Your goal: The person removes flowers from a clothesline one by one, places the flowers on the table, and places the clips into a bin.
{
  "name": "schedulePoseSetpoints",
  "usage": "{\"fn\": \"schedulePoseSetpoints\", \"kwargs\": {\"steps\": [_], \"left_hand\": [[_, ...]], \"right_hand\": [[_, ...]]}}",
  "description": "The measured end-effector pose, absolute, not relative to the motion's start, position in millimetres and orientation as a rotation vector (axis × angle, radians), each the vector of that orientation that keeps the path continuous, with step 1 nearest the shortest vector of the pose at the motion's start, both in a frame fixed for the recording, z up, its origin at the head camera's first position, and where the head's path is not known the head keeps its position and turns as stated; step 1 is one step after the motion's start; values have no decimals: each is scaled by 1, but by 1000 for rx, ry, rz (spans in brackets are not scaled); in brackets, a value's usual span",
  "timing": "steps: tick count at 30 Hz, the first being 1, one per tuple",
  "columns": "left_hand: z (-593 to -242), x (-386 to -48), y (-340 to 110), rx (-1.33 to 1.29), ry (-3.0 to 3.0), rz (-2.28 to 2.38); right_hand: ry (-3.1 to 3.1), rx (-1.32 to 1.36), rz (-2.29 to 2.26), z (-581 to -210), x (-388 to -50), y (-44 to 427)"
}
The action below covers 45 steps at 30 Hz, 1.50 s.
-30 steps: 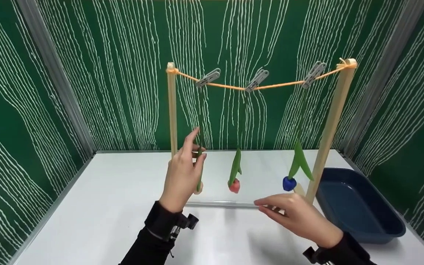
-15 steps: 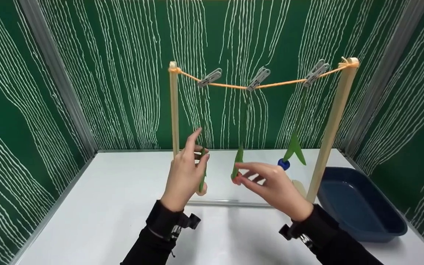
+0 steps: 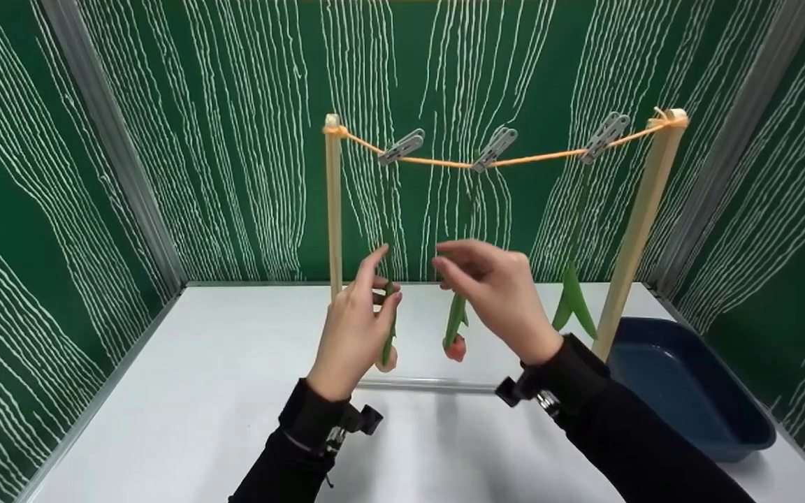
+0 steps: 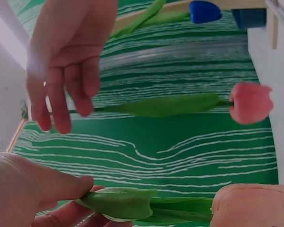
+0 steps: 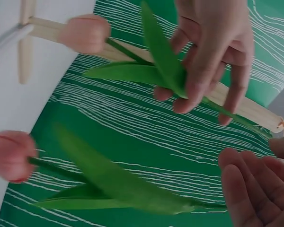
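Note:
Three artificial tulips hang head down from grey clothespins [image 3: 402,147] on an orange cord [image 3: 437,163]. My left hand [image 3: 352,325] pinches the leaf and stem of the left, peach tulip [image 4: 251,205] between thumb and fingers. My right hand [image 3: 500,290] is raised at the stem of the middle, pink tulip [image 4: 250,102], above its leaves, fingers fairly straight and loosely together. Whether the fingertips touch that stem, I cannot tell. Of the right, blue tulip [image 4: 205,12], the head view shows just stem and leaves; the right arm hides its bloom.
Two wooden posts, the left one [image 3: 333,209] and the right one [image 3: 640,230], hold up the cord. A dark blue basin [image 3: 689,377] stands right of the frame on the white table [image 3: 200,384]. Behind is a green wall [image 3: 249,140] with white lines.
My right hand has moved left and up from below the blue tulip, past the pink bloom, to the pink tulip's upper stem. The blue tulip swung. My left hand has kept its pinch.

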State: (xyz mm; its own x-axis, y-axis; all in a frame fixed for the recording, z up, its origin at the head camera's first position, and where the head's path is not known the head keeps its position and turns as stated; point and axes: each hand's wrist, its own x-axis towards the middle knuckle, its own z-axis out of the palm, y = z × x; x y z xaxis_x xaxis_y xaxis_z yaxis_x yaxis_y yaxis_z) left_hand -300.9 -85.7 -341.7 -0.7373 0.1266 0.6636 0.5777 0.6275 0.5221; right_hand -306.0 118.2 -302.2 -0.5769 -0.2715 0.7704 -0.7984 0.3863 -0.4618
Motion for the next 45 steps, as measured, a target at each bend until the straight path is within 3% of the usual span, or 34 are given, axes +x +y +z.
{"fn": "schedulePoseSetpoints", "kwargs": {"steps": [7, 18, 28, 45], "left_hand": [[-342, -300, -86, -540, -2297, -1040], [-341, -300, -84, -561, -2287, -1002], [-343, -300, -82, -562, -2287, -994], [-345, -302, -82, -567, -2284, -984]], "right_hand": [[-1969, 860, 1315, -251, -281, 96], [-1898, 844, 1500, -210, -283, 79], [-1975, 871, 1789, -195, -292, 78], [-1993, 852, 1903, -183, -306, 73]]}}
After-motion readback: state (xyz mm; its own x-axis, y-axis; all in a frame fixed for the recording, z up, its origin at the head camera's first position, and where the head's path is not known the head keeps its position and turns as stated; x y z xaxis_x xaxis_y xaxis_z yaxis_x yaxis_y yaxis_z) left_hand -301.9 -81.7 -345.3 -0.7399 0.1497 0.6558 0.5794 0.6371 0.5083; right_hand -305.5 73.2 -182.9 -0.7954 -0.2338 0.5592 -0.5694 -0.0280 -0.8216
